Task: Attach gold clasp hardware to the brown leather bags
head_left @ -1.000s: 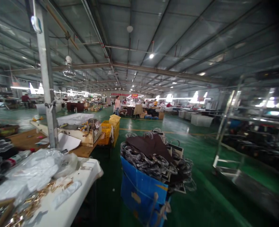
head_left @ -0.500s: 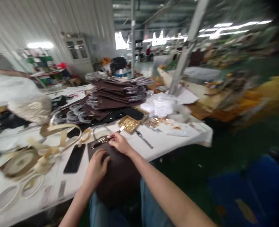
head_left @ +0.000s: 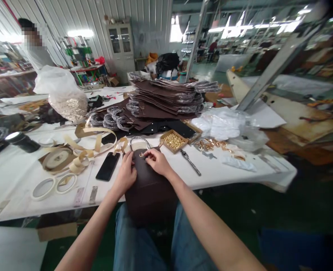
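A dark brown handbag (head_left: pixel 152 188) leans on my lap against the table's edge, its curved handle (head_left: pixel 139 140) wrapped in clear plastic. My left hand (head_left: pixel 126 171) grips the bag's upper left side, fingers curled over its top. My right hand (head_left: pixel 158 162) is closed in a pinch at the upper front, right beside a small gold clasp (head_left: pixel 141 154). Whatever lies between those fingertips is too small to make out. A strap end with a gold fitting (head_left: pixel 160 144) rises at the bag's top right corner.
On the white table (head_left: pixel 211 175) lie a phone (head_left: pixel 108 166), tape rolls (head_left: pixel 43 189), a box of gold studs (head_left: pixel 174 141), a dark metal tool (head_left: pixel 191 163) and loose gold fittings (head_left: pixel 214 144). Behind them rises a stack of brown bag pieces (head_left: pixel 166 98). A person (head_left: pixel 39 51) stands far left.
My view has swung left, so the table sits further right in the picture. The right hand has come from the bag's top right to beside the clasp. The left hand keeps to the left side.
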`<state>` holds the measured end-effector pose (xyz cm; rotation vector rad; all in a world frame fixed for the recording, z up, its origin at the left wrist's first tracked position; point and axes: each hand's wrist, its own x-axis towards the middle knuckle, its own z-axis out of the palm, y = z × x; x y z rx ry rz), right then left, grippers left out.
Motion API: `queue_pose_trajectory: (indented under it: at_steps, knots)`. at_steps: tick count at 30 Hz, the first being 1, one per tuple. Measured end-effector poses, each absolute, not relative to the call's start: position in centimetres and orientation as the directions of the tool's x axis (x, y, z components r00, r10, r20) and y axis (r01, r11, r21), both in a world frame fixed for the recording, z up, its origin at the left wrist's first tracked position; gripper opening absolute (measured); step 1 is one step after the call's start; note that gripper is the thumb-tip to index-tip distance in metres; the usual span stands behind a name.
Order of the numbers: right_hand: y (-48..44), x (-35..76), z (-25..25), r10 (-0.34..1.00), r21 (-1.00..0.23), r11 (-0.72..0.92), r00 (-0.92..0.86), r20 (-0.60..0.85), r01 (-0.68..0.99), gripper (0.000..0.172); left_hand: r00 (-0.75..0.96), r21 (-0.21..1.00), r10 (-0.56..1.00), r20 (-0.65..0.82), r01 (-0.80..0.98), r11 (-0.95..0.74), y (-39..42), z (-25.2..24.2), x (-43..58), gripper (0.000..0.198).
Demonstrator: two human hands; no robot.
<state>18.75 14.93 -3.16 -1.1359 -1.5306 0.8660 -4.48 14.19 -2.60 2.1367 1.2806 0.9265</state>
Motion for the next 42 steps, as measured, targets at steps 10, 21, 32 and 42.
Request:
queue_pose_trajectory:
  at_steps: [10, 21, 32, 42]
  knots:
    - [15.7, 18.5, -3.2, 0.955, -0.905, 0.298, -0.099, 0.281, 0.303, 0.039, 0.393, 0.626, 0.869, 0.300, 0.606, -0.490, 14.5, -2.6, -4.1, 0.074]
    - [15.9, 17.9, -3.1, 0.954, -0.878, 0.291, -0.044, 0.297, 0.380, 0.036, 0.408, 0.502, 0.855, 0.321, 0.692, -0.519, 14.4, -2.8, -3.4, 0.072]
    - [15.5, 17.7, -2.8, 0.952, -0.869, 0.293, -0.037, 0.304, 0.399, 0.034, 0.409, 0.418, 0.860, 0.305, 0.754, -0.506, 13.8, -2.1, -2.6, 0.071]
    - [15.8, 17.5, -3.4, 0.950, -0.877, 0.281, 0.019, 0.313, 0.391, 0.025, 0.394, 0.398, 0.871, 0.293, 0.778, -0.485, 13.5, -1.7, -2.3, 0.067]
